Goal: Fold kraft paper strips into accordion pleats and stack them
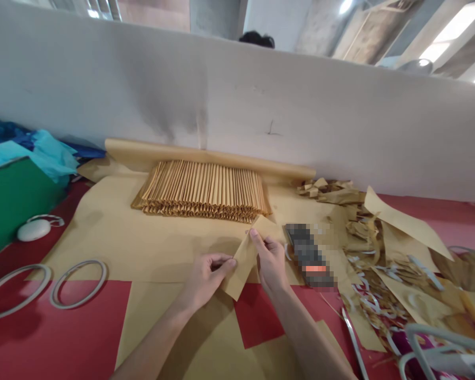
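Both of my hands hold a small piece of brown kraft paper above the table. My left hand pinches its left edge between thumb and fingers. My right hand grips its right side, index finger stretched along the upper edge. Just behind it lies a row of folded brown paper pieces, stacked side by side on a large sheet of brown paper. A roll of the same paper lies against the grey partition wall.
Two thin tape rings and a white oval object lie at the left on the red table. A green box with blue paper stands far left. Paper scraps and strips pile at the right beside a blurred dark object.
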Demonstrator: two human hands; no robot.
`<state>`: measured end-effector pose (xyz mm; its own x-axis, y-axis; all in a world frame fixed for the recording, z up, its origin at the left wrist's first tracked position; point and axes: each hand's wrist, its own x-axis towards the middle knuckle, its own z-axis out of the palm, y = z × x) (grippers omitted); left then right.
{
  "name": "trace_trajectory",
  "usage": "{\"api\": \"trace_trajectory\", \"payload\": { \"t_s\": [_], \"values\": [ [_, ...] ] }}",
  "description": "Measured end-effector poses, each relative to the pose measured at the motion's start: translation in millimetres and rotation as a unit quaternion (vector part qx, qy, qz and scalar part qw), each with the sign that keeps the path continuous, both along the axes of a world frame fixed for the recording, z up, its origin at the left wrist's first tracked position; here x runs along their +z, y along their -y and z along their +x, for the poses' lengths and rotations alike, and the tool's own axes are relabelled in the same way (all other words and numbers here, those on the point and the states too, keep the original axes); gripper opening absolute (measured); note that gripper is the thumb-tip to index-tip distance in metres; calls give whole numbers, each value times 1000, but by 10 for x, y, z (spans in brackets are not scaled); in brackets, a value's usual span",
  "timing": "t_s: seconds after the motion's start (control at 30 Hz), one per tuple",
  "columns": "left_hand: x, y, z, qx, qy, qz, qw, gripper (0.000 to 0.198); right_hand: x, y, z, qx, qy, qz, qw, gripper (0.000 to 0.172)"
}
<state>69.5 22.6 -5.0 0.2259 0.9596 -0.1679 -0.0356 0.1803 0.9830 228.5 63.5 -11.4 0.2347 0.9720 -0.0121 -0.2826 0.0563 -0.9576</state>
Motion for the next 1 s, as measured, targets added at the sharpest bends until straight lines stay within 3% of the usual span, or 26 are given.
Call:
{"api": "trace_trajectory", "payload": {
  "t_s": [0.23,0.47,0.67,0.9,1.0],
  "values": [
    [-43,-25,-19,-2,8,-10,1000,37,52,-21,20,-44,-31,7,999,40],
    [-11,-26,-15,8,4,-1,1000,38,23,-28,26,-54,-23,10,998,39],
    [-9,-42,-28,18,6,-43,999,37,-3,-25,26,-53,-21,15,998,36],
    [-22,-40,-79,-58,-6,-6,998,34,-50,-35,36,-56,-40,20,997,36],
    [-27,-36,-86,-60,-18,11,998,34,-46,-44,39,-53,-46,12,997,37]
  ]
}}
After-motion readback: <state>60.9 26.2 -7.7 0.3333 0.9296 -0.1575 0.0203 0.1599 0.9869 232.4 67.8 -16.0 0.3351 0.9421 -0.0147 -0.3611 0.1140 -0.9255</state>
